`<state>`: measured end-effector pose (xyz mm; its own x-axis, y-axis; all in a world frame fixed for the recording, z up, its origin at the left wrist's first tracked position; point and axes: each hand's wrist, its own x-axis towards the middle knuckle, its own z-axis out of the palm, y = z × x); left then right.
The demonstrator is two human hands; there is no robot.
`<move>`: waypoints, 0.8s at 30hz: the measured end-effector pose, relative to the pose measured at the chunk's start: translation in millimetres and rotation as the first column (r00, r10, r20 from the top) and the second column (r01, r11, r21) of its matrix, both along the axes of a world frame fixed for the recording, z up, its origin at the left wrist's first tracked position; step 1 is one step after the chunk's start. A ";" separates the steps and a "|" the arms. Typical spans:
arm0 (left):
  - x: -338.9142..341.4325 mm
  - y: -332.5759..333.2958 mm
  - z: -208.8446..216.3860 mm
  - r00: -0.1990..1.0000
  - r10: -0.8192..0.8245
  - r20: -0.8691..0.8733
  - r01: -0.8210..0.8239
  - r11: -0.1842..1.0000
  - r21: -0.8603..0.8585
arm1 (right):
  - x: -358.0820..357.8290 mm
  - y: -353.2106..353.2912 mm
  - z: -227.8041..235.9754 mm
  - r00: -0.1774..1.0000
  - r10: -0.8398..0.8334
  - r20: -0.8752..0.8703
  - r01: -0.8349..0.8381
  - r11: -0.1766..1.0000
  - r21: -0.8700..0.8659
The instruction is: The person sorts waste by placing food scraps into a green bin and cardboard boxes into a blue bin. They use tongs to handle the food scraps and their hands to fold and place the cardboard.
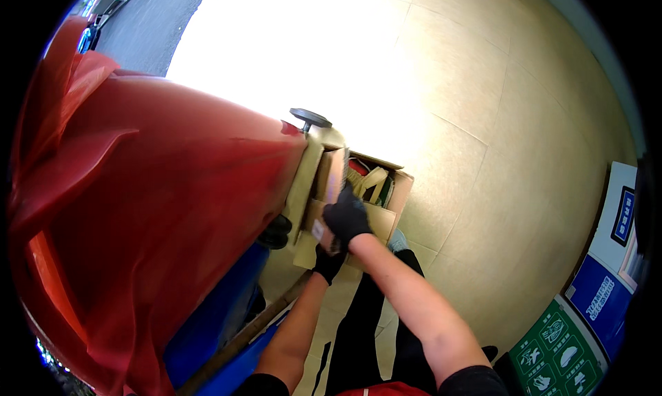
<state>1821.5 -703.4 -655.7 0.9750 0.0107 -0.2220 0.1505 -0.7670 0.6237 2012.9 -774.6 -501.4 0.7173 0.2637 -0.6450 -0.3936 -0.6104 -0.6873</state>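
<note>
My right hand [347,218], in a black glove, is closed on a narrow brown cardboard piece [336,175], slightly blurred. Beneath it, my left hand [328,262], also black-gloved, grips the lower end of the same piece; its fingers are partly hidden. The cardboard stands tilted over the left side of an open cardboard box [400,189] on the floor. Inside the box, folded tan cardboard [376,179] lies with a few red and green items that I cannot make out.
Close on the left stands a large red bin [200,161] with a red liner, above a blue bin [221,306]. A wooden pole [241,337] slants beside it. A black caster wheel [310,117] sits past the box. Green and blue panels [562,348] stand at right.
</note>
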 end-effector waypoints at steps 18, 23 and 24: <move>-16.6 29.9 25.4 0.988 0.028 -0.154 -0.028 1.000 -0.001 | -22.8 74.2 -117.3 0.991 0.132 -0.012 -0.131 0.989 0.076; 17.3 18.5 128.3 0.915 0.397 -0.070 -0.398 0.917 -0.002 | -16.6 46.7 -119.0 0.964 0.238 -0.118 -0.188 0.924 0.334; 37.8 22.1 141.4 0.869 0.495 -0.021 -0.495 0.868 -0.024 | -3.7 46.9 -110.5 0.906 0.335 -0.257 -0.177 0.854 0.490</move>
<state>1859.3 -681.3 -514.3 0.8402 0.4847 -0.2431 0.5148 -0.5722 0.6384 2009.2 -727.7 -611.9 0.3563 0.7228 -0.5921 -0.5123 -0.3789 -0.7707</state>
